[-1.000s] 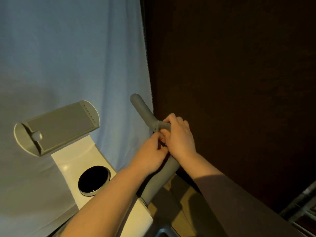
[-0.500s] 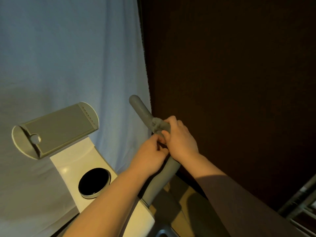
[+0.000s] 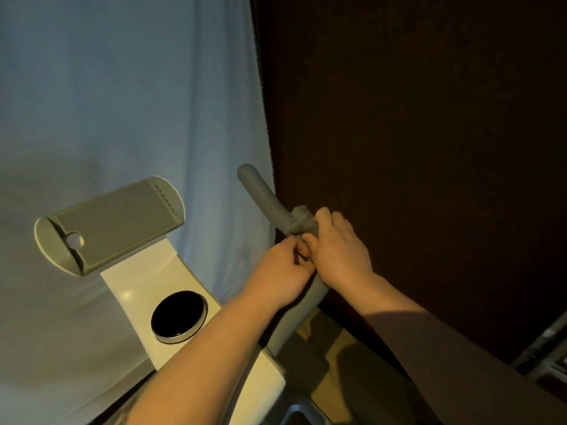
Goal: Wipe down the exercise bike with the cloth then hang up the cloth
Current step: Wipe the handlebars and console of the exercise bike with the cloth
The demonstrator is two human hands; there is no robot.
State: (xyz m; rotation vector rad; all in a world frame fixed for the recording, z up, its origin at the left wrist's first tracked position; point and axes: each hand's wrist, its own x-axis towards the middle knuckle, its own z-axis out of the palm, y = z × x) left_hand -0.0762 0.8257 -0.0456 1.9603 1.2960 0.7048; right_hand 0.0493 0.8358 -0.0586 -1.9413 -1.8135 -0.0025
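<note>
The exercise bike has a white column (image 3: 147, 280) with a round black dial (image 3: 178, 315) and a grey device tray (image 3: 113, 223) on top. Its grey foam handlebar (image 3: 260, 191) rises at the centre. A grey cloth (image 3: 302, 222) is bunched around the handlebar. My right hand (image 3: 340, 253) wraps over the handlebar and grips the cloth there. My left hand (image 3: 282, 271) meets it from the left, fingers curled and pinching something small between the two hands; what it pinches is hidden.
A light blue curtain (image 3: 122, 102) hangs behind the bike on the left. A dark brown wall (image 3: 414, 148) fills the right. A metal rack (image 3: 546, 351) shows at the lower right edge, with tan floor (image 3: 322, 338) under the handlebar.
Both hands have stayed together on the handlebar. The cloth now shows a little more above my right hand's fingers.
</note>
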